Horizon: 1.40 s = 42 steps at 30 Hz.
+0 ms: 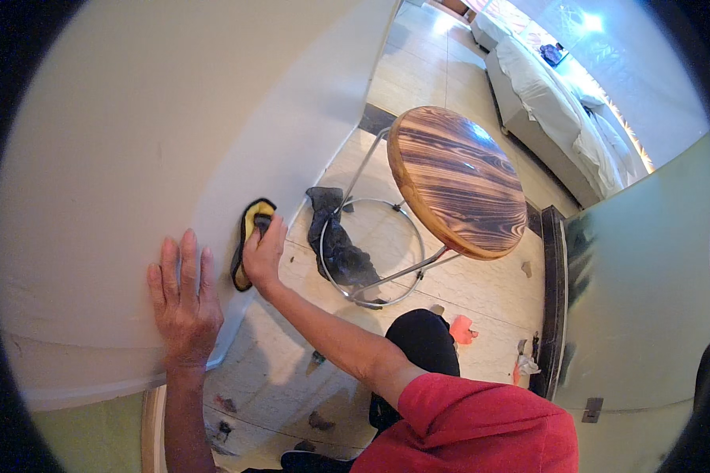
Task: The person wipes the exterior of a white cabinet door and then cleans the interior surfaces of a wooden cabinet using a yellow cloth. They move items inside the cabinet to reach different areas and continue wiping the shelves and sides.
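Note:
My left hand (186, 301) lies flat on a smooth white wall (124, 177), fingers spread and pointing up, with nothing in it. My right hand (265, 251) grips the dark handle of a long yellow pad with black edging (248, 222). The pad stands on edge against the wall, low down near the floor. My fingers hide part of its handle and face. Beside the right hand, a crumpled black cloth or bag (337, 242) lies on the floor, partly inside the ring of a stool.
The round wood-topped stool (458, 180) has thin metal legs. Scraps, including an orange-red piece (462, 330), litter the tiled floor (485, 295). A frosted glass panel (627, 295) stands at right behind a dark sill (553, 307). Farther off is a bed with white bedding (544, 88).

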Available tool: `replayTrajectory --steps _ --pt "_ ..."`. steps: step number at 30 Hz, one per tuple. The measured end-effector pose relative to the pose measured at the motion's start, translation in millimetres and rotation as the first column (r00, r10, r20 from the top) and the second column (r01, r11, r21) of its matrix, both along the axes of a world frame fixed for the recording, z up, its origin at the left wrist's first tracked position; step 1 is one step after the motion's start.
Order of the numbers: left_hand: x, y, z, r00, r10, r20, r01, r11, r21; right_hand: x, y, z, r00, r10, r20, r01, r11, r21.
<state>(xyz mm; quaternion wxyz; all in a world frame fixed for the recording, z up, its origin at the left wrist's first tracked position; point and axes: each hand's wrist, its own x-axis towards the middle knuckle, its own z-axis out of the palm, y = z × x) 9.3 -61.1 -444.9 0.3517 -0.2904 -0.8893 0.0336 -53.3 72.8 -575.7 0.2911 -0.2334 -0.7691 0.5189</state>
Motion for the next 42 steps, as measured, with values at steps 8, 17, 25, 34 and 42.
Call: replayTrajectory --steps 8,17,25,34,42 --pt "8.4 0.9 -11.5 0.994 -0.078 0.075 0.073 0.995 0.071 39.8 -37.3 -11.1 0.990 0.136 -0.040 -0.137 0.990 -0.024" --pt "29.9 -13.1 14.4 0.989 -0.137 0.063 0.115 0.957 0.267 58.4 -39.4 122.5 0.804 0.470 -0.363 -0.525 0.849 -0.063" --pt "-0.7 2.1 29.6 0.999 0.002 -0.045 0.013 0.947 0.322 24.9 -30.0 172.9 0.650 0.482 -0.588 -0.406 0.874 0.268" --pt "27.5 12.0 -38.4 0.959 0.063 0.276 -0.058 0.998 -0.024 62.5 -33.1 15.0 0.941 0.334 -0.046 -0.323 0.852 -0.413" --pt "64.3 -37.0 39.3 1.000 -0.005 0.004 0.004 0.955 0.297 76.4 -60.0 137.5 0.788 0.482 -0.384 -0.553 0.828 -0.095"
